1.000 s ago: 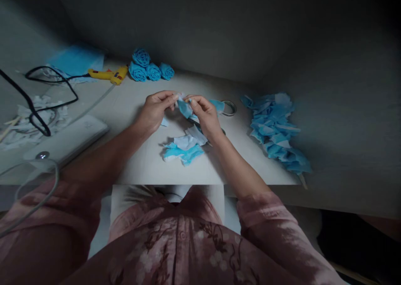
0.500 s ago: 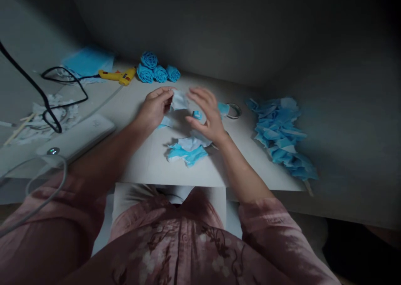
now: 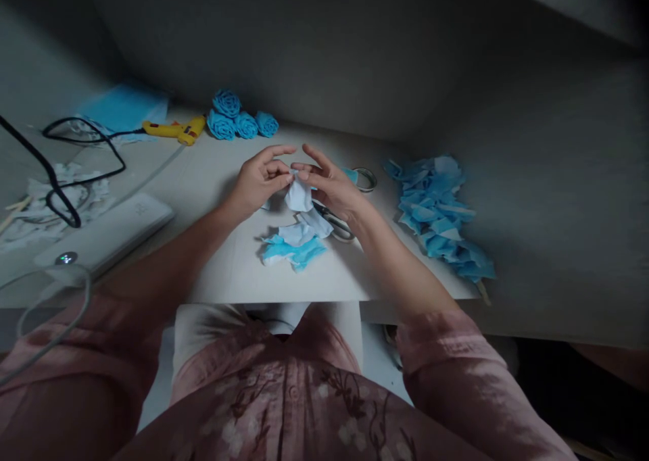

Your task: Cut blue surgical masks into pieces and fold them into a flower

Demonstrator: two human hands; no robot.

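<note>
Between my two hands hangs a small white fabric piece [image 3: 299,195], pinched at its top edge. My left hand [image 3: 261,179] grips its left side with thumb and fingers. My right hand [image 3: 329,180] pinches the same edge from the right, its index finger raised. Below them on the table lie crumpled blue and white pieces [image 3: 295,250]. A pair of scissors [image 3: 339,226] rests just under my right hand, partly covered by it. Behind that hand, a light-blue piece [image 3: 349,174] lies beside a roll of tape [image 3: 367,179].
Several blue rolled fabric roses [image 3: 226,103] sit at the back beside a yellow glue gun [image 3: 187,131]. Blue sheets [image 3: 124,107] lie at the back left. A white power strip-like box [image 3: 116,231] and white scraps [image 3: 76,190] are left; a ruffled blue bundle [image 3: 436,207] is right.
My right hand has come in to the white piece and now pinches its top edge. The piece hangs lower, between both hands. The scissors have come into clearer view.
</note>
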